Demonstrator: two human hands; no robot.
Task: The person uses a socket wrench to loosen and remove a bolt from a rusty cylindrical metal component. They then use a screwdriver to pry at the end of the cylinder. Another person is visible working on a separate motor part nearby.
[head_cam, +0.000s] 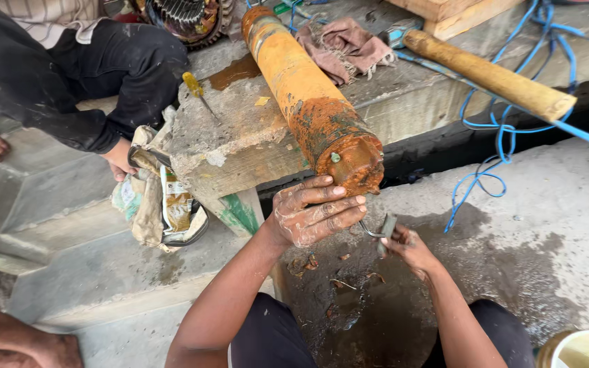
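A long rusty orange metal cylinder (308, 95) lies on a rough wooden block (240, 146), its corroded end pointing toward me. My left hand (315, 211), smeared with grime, rests with fingers spread against the underside of that end. My right hand (407, 245) sits just below and to the right, closed around a small grey metal tool (383, 228) whose thin hooked tip points toward the left hand. Rust flakes (339, 272) lie on the wet concrete below.
A wooden-handled hammer (492, 75), blue wires (506, 136), a pinkish rag (349, 44) and a yellow-handled screwdriver (195, 88) lie around the block. Another person in dark clothes (83, 68) sits at left holding a crumpled bag (161, 204). A yellow bucket rim (584, 347) shows at bottom right.
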